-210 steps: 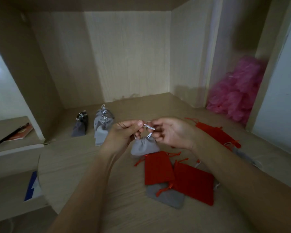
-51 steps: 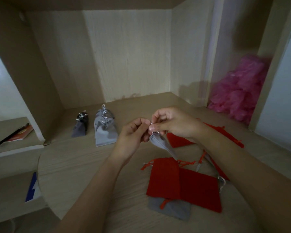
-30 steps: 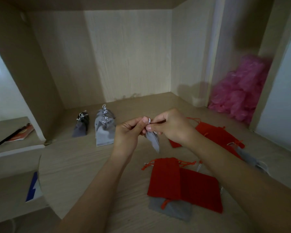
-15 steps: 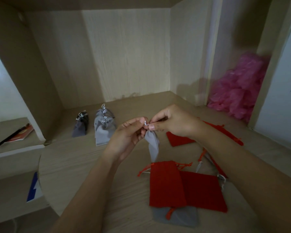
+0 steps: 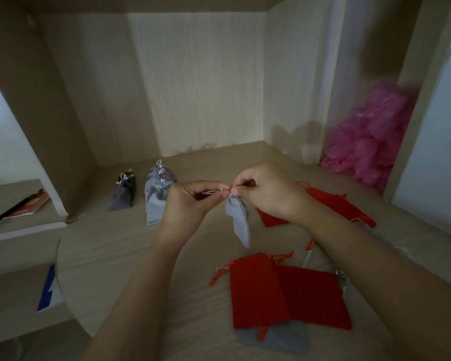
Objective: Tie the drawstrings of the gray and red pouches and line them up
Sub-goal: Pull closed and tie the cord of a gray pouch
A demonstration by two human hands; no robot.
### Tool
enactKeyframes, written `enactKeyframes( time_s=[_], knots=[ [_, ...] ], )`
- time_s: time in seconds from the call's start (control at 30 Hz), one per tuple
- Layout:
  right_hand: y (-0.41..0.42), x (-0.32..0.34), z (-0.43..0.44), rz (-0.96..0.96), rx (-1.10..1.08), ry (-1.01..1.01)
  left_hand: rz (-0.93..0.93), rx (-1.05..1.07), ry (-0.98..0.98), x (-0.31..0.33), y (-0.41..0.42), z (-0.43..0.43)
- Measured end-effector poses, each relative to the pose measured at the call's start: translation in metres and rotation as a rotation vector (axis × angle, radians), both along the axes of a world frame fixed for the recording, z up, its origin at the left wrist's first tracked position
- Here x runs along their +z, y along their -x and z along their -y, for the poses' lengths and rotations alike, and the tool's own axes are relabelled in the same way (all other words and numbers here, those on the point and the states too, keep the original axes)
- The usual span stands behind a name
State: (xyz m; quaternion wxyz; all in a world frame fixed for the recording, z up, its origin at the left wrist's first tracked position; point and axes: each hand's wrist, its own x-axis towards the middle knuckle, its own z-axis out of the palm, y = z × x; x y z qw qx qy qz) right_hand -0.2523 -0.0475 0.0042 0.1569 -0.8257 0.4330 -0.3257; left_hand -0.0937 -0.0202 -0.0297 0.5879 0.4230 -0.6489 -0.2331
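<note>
A small gray pouch hangs above the wooden surface from its silver drawstring. My left hand pinches one end of the string and my right hand pinches the other, right at the pouch's neck. At the back left a dark gray pouch and light gray pouches stand side by side with tied strings. Two flat red pouches lie in front over a flat gray pouch. Another red pouch lies behind my right wrist.
Pink plastic bags fill the alcove at the right. A lower shelf on the left carries a pen and a red booklet. A blue and white card lies below the rounded edge of the surface. Wooden walls close in the back.
The gray pouch has been lifted off the surface and now dangles from its string between my hands. My hands stay close together at its neck, working the string.
</note>
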Motion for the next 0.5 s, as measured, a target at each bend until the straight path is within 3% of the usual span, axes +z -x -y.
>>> enactKeyframes(
  time_s=[0.13,0.33,0.5],
  knots=[
    [-0.0015,-0.0010,-0.0021,-0.028,-0.033,0.050,0.144,0.124,0.077,-0.0029,0.0005,-0.0003],
    [-0.0050,-0.0004,-0.0056,0.023,-0.089,0.071,0.365,0.351,0.370,-0.0066,0.0065,0.0018],
    [-0.0066,0.0013,-0.0071,0.067,-0.061,0.039,0.448,0.449,0.431,-0.0099,0.0055,0.0039]
  ],
)
